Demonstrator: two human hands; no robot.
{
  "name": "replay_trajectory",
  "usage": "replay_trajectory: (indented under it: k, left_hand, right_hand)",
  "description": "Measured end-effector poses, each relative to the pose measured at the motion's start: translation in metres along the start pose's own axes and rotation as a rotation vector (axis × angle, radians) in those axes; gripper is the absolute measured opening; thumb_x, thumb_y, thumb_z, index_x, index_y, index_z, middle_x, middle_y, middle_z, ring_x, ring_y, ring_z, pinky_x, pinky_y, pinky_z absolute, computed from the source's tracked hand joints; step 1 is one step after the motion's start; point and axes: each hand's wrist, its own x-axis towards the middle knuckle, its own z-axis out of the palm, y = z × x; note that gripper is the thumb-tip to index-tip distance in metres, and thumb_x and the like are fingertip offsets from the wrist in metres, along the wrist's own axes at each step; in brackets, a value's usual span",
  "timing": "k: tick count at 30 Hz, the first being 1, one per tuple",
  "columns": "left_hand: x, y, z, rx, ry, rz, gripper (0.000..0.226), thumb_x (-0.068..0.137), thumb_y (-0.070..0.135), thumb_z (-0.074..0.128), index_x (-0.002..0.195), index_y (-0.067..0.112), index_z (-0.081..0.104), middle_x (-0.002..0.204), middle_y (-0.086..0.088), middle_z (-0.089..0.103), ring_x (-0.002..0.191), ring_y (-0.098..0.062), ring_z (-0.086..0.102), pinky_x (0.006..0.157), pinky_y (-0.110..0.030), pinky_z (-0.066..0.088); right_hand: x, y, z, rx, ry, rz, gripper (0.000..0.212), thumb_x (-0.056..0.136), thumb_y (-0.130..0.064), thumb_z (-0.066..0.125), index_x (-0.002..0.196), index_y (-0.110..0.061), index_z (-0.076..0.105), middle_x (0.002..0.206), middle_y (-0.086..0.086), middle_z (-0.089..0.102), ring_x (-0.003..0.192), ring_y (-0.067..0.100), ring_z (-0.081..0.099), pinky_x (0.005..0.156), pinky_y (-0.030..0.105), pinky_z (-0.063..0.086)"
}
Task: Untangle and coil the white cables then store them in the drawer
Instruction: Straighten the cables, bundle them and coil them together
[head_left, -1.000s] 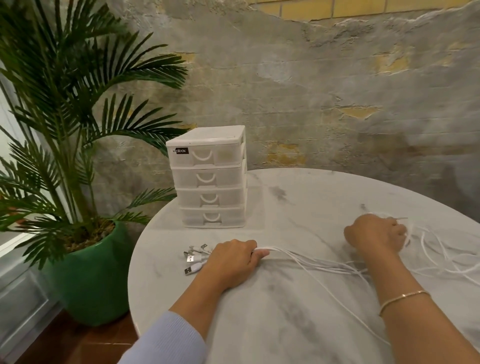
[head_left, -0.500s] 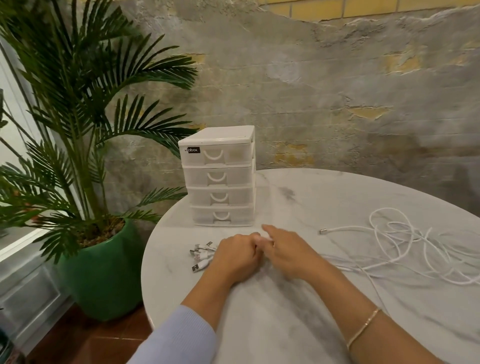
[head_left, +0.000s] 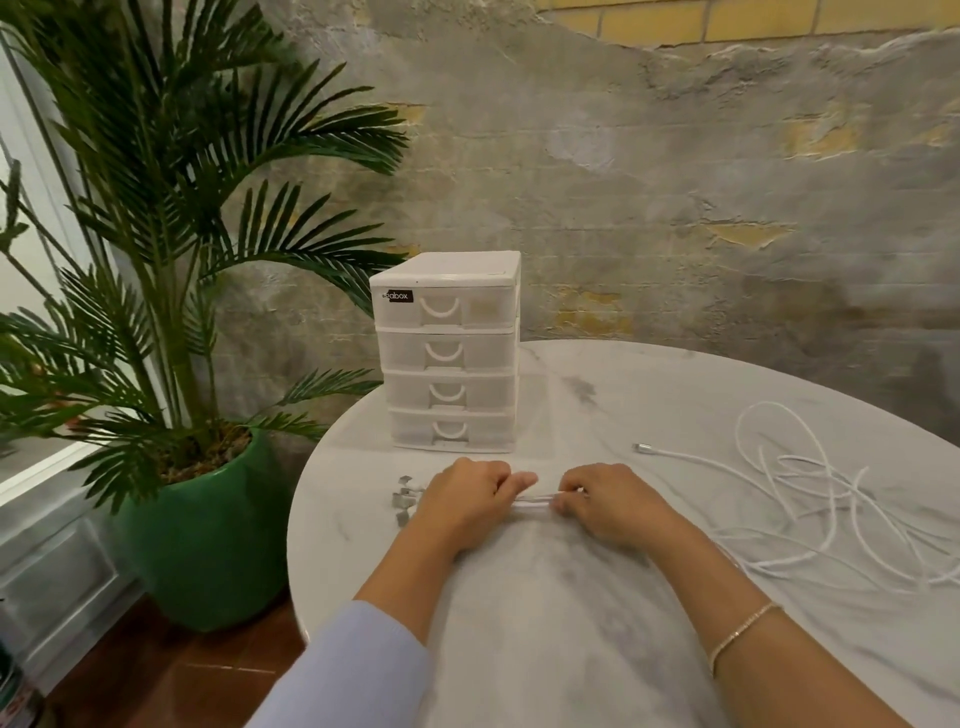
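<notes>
Mid-frame, the left hand (head_left: 467, 501) and right hand (head_left: 605, 501) both pinch the bunched white cables (head_left: 532, 503) between them. Loose loops trail right; the drawers (head_left: 447, 353) stand just above.

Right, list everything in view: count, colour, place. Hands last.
drawer unit: one, white, four closed drawers, far left on the table.
white cables: several, exact count unclear, loose tangle on the table's right, bundled ends running to both hands.
cable plugs: a few, silver, left of the left hand.
table: one, round, white marble.
potted palm: one, green pot, on the floor at left.
bracelet: one, gold, right wrist.
left hand: grips the cable bundle.
right hand: pinches the same bundle beside it.
</notes>
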Motion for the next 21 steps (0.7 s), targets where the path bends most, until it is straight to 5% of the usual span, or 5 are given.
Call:
replay_trajectory:
  k: [5, 9, 15, 21]
  left_hand:
    - [-0.001, 0.005, 0.004, 0.046, -0.036, 0.025, 0.042, 0.098, 0.045, 0.034, 0.068, 0.019, 0.045, 0.081, -0.004, 0.058, 0.082, -0.024, 0.052, 0.069, -0.032, 0.038]
    - [0.008, -0.007, 0.001, 0.243, 0.013, -0.056, 0.050, 0.099, 0.052, 0.025, 0.106, 0.017, 0.060, 0.111, -0.009, 0.064, 0.107, -0.029, 0.055, 0.087, -0.036, 0.040]
    - [0.014, -0.011, 0.003, 0.194, 0.032, -0.149, 0.051, 0.092, 0.060, 0.037, 0.099, 0.018, 0.067, 0.109, -0.007, 0.065, 0.107, -0.027, 0.055, 0.083, -0.032, 0.039]
    - [0.010, -0.013, 0.002, 0.095, -0.014, -0.067, 0.047, 0.095, 0.055, 0.033, 0.099, 0.015, 0.059, 0.106, -0.008, 0.063, 0.103, -0.030, 0.054, 0.078, -0.035, 0.038]
  right_hand:
    - [0.003, 0.001, 0.003, -0.016, 0.079, 0.044, 0.023, 0.094, -0.039, 0.046, 0.094, -0.020, 0.061, 0.105, 0.001, 0.061, 0.100, 0.022, 0.054, 0.073, 0.030, 0.039]
    - [-0.005, -0.007, -0.005, -0.014, -0.158, -0.115, 0.029, 0.096, -0.038, 0.045, 0.076, -0.024, 0.060, 0.086, -0.004, 0.057, 0.082, 0.012, 0.050, 0.065, 0.020, 0.035]
    - [-0.012, -0.002, -0.009, 0.219, -0.348, -0.093, 0.023, 0.095, -0.030, 0.052, 0.075, -0.024, 0.063, 0.063, -0.009, 0.054, 0.050, 0.008, 0.041, 0.054, 0.020, 0.036]
    - [-0.011, 0.005, -0.013, 0.103, -0.063, -0.110, 0.027, 0.097, -0.015, 0.042, 0.076, -0.022, 0.056, 0.066, -0.012, 0.050, 0.059, 0.004, 0.044, 0.056, 0.016, 0.034]
